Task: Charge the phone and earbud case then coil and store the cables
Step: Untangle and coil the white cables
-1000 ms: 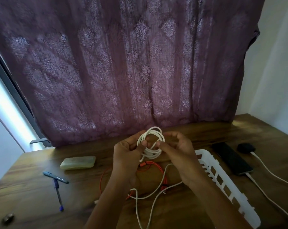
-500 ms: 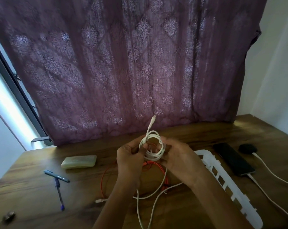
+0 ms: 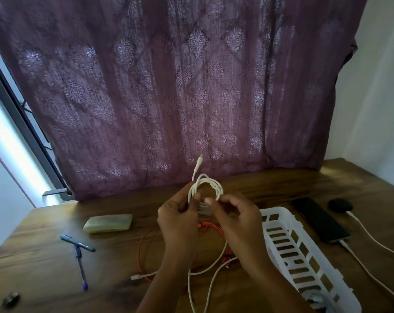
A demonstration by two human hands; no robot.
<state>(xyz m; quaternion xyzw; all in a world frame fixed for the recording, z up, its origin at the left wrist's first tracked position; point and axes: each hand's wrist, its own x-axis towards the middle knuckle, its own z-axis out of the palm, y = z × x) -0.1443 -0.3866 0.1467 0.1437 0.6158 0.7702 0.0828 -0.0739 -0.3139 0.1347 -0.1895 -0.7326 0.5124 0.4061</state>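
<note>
Your left grip and right grip both pinch the coiled white cable above the counter; the white basket sits at three o'clock of them.

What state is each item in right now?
white cable, partly coiled, plug end sticking up, tail loose on table
orange cable, lying loose on table
phone, flat on table, cable plugged in
earbud case, cable plugged in
basket, on table beside phone
left hand, gripping the coil
right hand, pinching the coil
</note>
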